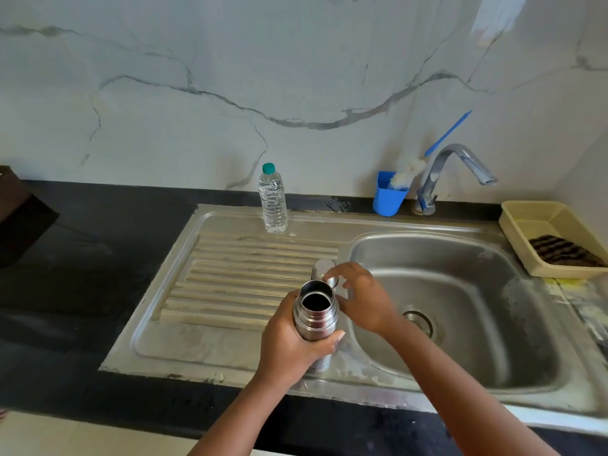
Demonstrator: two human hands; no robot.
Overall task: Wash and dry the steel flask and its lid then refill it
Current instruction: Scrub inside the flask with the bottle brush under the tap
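— Where is the flask just now?

— The cylindrical brushed-steel flask [315, 315] stands upright and open-mouthed over the ribbed steel draining board [237, 284], just left of the steel sink basin [460, 291]. The left hand [289, 343] is wrapped round its body, thumb across the front.

— And the lid?

— A small rounded steel lid [322, 269] sits just behind the flask's mouth. The right hand [362, 297] is over it with fingers curled; it seems to be pinching the lid or a smaller cap at the fingertips, though the blur there keeps me from being sure.

— What else is on the counter?

— A clear plastic water bottle with a teal cap [273, 200] stands upright at the back of the draining board. To its right, a blue plastic holder [388, 195] carries a white-bristled bottle brush with a blue handle [427, 153], beside the curved chrome tap [454, 172]. A beige plastic basket [526, 222] at the far right holds a dark striped scrubbing pad [562, 251]. All of it rests on a black stone counter [98, 241] under a white marble-veined wall [296, 60].
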